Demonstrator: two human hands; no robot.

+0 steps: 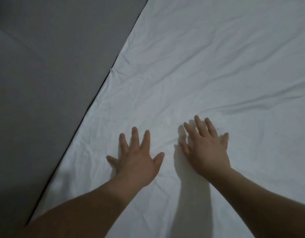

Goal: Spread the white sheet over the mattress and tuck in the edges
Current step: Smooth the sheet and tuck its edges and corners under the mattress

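Both forearms reach out so the left hand and right hand, fingers splayed and gripping nothing, lie over the white sheet, apparently to smooth its wrinkles.

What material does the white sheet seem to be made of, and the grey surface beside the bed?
White sheet: thin woven cloth, probably cotton, matte; it shows many fine creases. Grey surface: smooth, matte, without pattern; perhaps a painted wall or a floor, I cannot tell.

Both bare forearms reach fwd, left hand and right hand side by side w/ palms down, fingers straight n spread wide, right one a bit further out.
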